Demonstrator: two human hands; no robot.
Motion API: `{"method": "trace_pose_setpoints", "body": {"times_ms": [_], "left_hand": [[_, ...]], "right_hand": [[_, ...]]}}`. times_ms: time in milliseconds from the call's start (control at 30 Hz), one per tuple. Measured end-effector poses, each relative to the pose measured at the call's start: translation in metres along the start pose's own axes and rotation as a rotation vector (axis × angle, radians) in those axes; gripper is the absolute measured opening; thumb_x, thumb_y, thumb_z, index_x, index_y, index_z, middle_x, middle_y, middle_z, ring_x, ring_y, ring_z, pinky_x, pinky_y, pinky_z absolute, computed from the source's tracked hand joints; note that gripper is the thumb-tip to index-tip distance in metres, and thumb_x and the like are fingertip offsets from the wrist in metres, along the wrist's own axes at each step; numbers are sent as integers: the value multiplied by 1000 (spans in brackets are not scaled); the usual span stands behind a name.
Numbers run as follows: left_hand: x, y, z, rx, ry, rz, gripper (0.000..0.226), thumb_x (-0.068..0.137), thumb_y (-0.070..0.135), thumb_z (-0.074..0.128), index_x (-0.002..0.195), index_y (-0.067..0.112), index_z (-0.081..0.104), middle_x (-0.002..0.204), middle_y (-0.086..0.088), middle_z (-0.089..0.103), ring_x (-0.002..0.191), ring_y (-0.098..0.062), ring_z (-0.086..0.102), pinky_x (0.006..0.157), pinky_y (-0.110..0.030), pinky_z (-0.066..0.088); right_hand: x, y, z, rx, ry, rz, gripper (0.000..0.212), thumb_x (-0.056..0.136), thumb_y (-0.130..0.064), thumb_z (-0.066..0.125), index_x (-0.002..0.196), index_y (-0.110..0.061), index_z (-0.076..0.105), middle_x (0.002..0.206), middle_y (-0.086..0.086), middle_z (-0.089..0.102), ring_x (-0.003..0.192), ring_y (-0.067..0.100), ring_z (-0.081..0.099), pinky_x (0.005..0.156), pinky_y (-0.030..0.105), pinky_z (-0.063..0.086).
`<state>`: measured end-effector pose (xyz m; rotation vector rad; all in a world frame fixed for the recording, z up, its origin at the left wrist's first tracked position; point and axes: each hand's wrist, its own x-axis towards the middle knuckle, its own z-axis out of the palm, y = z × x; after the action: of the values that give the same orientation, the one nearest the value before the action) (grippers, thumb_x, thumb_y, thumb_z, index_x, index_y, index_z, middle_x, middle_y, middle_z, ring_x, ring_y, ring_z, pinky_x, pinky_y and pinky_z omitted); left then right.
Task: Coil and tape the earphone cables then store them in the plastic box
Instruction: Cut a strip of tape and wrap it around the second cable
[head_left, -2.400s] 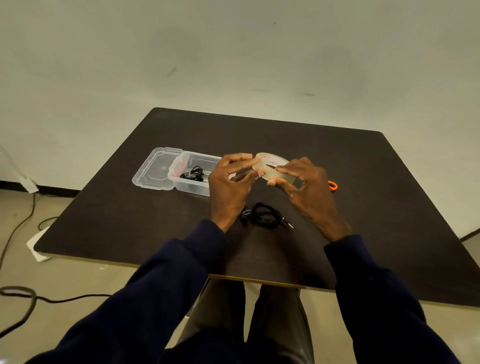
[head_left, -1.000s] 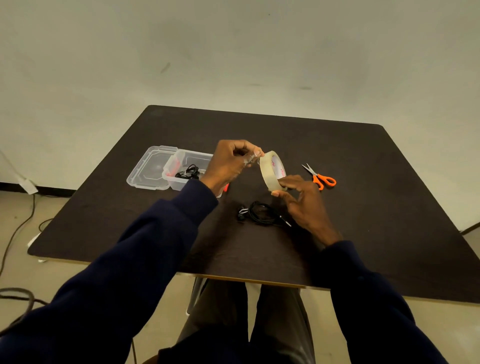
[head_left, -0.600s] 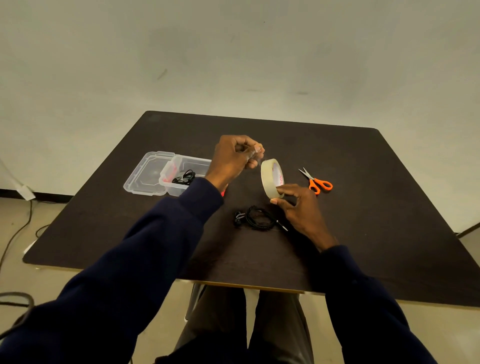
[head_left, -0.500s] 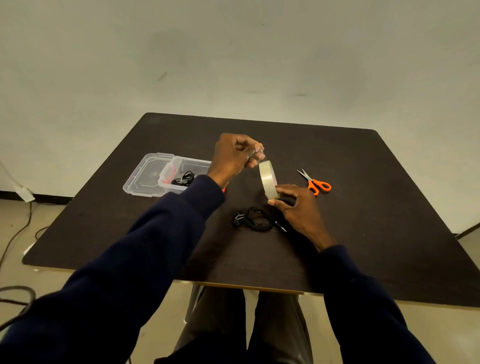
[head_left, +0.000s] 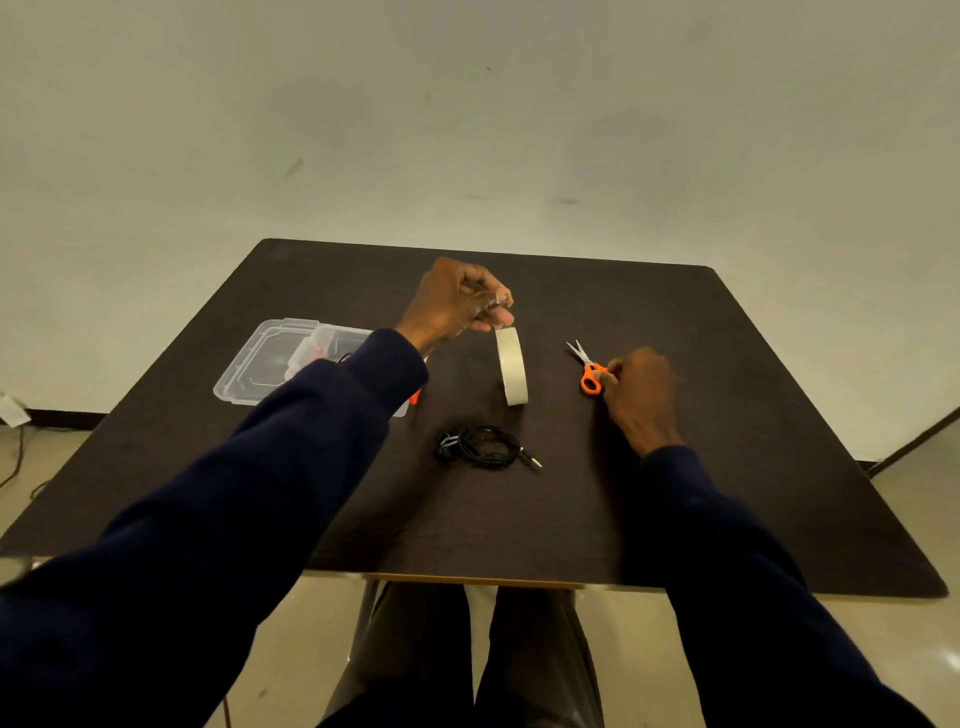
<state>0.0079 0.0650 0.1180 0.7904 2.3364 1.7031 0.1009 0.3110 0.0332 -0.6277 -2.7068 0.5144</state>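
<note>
A coiled black earphone cable (head_left: 480, 446) lies on the dark table (head_left: 727, 441) near the middle front. Above and behind it my left hand (head_left: 457, 304) pinches the free end of a clear tape strip, and the tape roll (head_left: 511, 366) hangs on edge just below those fingers. My right hand (head_left: 636, 389) rests on the table at the right, its fingers on the orange handles of the scissors (head_left: 589, 366). The clear plastic box (head_left: 332, 345) stands open at the left, partly hidden by my left sleeve, with a black cable inside.
The box's lid (head_left: 260, 358) lies flat to the left of the box. A pale wall rises behind the table. Cables trail over the floor at the left. My legs show under the table's front edge.
My right hand let go of the tape roll and moved right to the scissors. The roll now hangs from the strip held in my left hand.
</note>
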Motion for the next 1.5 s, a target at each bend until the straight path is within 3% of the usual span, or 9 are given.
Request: {"method": "trace_pose_setpoints", "body": {"times_ms": [200,367,667,933,1067,1133,1200,1333,1500], "left_hand": [[4,4,-2,17,-14,-15,22,99,11,66,106,-9,71,97,-26,75,94,-37,76,86,-44,62],[5,1,-1,8,-9,-17,22,99,11,66,108,-8,71,98,-24,76,94,-34,77,79,-37,64],[8,-2,9,30,-16,-4,18,100,13,65,105,-3,71,94,-20,77,91,-30,78,84,-47,63],[7,-2,9,20,12,-6,20,101,13,63,108,-4,70,95,-20,77,90,-29,78,82,-41,64],[5,-1,10,0,2,4,20,101,11,63,109,-6,70,97,-22,76,93,-31,77,83,-40,64],[3,-1,9,-20,2,10,20,101,9,63,110,-7,70,98,-23,76,93,-32,77,84,-43,63],[1,-1,9,-24,-2,31,19,100,8,64,110,-8,70,98,-24,75,93,-33,77,84,-43,63],[-4,-3,3,-94,20,42,19,99,6,66,109,-9,70,99,-27,75,93,-36,76,82,-39,64],[-2,-11,-6,-147,63,20,18,100,7,65,107,-9,70,94,-25,76,86,-38,77,77,-40,65]], "right_hand": [[3,-16,7,-230,7,-51,39,100,-36,61,87,0,69,97,21,66,87,35,55,78,38,36],[2,-28,-5,-265,-141,-64,24,96,-19,64,112,-2,66,116,20,66,114,39,58,87,48,53],[-20,-28,8,-299,-182,-117,29,94,-6,61,123,-7,61,128,20,50,123,37,44,88,48,51],[-25,-25,18,-136,-86,-145,38,99,-11,60,137,-15,62,128,15,56,121,31,49,91,39,48],[-21,-36,15,265,90,-219,40,95,-17,71,135,-12,64,129,9,60,115,23,58,88,22,47],[-11,-48,13,513,-16,-264,57,90,-17,77,143,-16,57,138,-1,58,116,13,59,85,13,50],[-4,-62,12,602,-156,-299,62,90,-17,77,147,-19,52,145,-2,55,123,9,55,94,22,54],[0,-71,26,720,-132,-303,32,95,-13,70,126,-11,71,117,-5,72,107,9,69,97,39,57],[-6,-68,32,841,-81,-215,30,94,-19,73,123,-10,73,103,-18,73,96,-2,72,86,24,60]]}}
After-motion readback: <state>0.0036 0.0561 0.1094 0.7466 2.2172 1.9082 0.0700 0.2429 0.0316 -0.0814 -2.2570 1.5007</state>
